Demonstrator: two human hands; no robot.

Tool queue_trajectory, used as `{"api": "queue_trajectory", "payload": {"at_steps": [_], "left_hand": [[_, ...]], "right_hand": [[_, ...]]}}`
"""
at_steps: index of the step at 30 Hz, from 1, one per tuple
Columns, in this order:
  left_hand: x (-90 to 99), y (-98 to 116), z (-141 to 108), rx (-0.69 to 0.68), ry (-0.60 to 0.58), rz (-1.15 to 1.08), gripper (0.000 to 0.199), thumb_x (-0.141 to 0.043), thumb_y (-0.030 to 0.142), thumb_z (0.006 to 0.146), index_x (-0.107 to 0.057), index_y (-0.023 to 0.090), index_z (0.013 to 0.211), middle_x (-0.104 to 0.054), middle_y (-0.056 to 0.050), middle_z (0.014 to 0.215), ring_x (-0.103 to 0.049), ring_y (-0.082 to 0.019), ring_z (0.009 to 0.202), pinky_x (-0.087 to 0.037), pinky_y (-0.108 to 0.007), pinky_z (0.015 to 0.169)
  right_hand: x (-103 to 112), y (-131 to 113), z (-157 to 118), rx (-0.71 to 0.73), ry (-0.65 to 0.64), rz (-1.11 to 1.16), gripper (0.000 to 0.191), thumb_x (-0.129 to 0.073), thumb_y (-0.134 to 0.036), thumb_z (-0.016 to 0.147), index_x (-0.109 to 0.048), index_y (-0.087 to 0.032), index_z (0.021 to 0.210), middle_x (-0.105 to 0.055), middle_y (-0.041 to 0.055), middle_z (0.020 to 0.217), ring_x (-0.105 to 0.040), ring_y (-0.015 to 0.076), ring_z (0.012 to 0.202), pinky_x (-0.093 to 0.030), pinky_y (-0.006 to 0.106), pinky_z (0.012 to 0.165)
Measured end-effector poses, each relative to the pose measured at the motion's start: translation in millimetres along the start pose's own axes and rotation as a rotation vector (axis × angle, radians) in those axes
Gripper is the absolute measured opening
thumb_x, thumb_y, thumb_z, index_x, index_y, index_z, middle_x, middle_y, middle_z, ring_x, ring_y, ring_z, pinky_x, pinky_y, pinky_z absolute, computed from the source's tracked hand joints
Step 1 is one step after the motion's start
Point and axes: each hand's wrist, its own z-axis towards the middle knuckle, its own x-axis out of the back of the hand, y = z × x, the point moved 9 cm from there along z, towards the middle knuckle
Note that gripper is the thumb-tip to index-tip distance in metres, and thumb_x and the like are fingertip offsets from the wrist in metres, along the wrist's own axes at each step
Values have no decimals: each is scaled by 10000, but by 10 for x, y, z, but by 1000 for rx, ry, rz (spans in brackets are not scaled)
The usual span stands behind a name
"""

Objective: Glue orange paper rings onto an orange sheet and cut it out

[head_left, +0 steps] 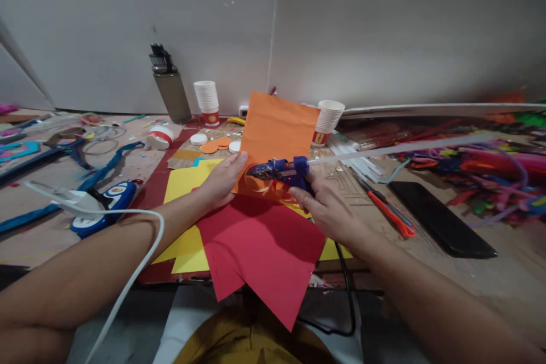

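An orange sheet [279,125] is held tilted up by my left hand [224,179], thumb on its left edge. My right hand [326,202] is wrapped round the handle of a blue glue gun [294,170], with a long whitish glue stick [396,149] sticking out of its back. The gun's nozzle points left, over the lower part of the orange sheet, where a ring-shaped outline shows. Whether the nozzle touches the sheet I cannot tell. Red sheets [264,244] lie below, over yellow sheets [187,244] at the table's front edge.
Stacked paper cups [207,102] and a bottle [172,88] stand by the wall. Orange discs [210,147] lie behind my left hand. At right are a cutter [390,213], a black phone [441,219] and colourful strips. A white cable [160,233] crosses my left forearm.
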Motion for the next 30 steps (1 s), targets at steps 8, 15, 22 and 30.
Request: {"api": "queue_trajectory", "payload": {"at_steps": [8, 15, 22, 30], "left_hand": [[-5, 241, -51, -116, 10, 202, 251, -545, 334, 919, -654, 155, 1057, -727, -94, 1031, -657, -252, 1065, -532, -398, 938], [48, 371, -52, -187, 29, 453, 309, -508, 378, 931, -642, 158, 1102, -720, -93, 1069, -659, -241, 1042, -527, -383, 921], [121, 365, -46, -200, 140, 339, 222, -507, 302, 932, -660, 171, 1024, -725, -81, 1059, -654, -225, 1060, -509, -370, 956], [364, 160, 99, -56, 207, 79, 200, -546, 276, 904, -648, 151, 1023, -725, -104, 1017, -685, -219, 987, -535, -380, 920]], "right_hand": [[-1, 21, 4, -63, -115, -144, 369, -512, -303, 919, -539, -172, 1263, -689, 107, 1115, -638, 263, 987, -493, 387, 825], [71, -111, -1, 3, -51, -500, 177, -502, -246, 907, -622, -157, 1002, -687, 131, 936, -633, 268, 821, -462, 364, 690], [122, -174, -22, 70, 95, -438, 193, -472, -280, 934, -587, -188, 1059, -666, 108, 984, -618, 243, 837, -452, 348, 692], [303, 122, 7, -86, 196, 100, 140, -506, -333, 911, -539, -210, 969, -598, 30, 780, -535, 164, 638, -428, 311, 577]]}}
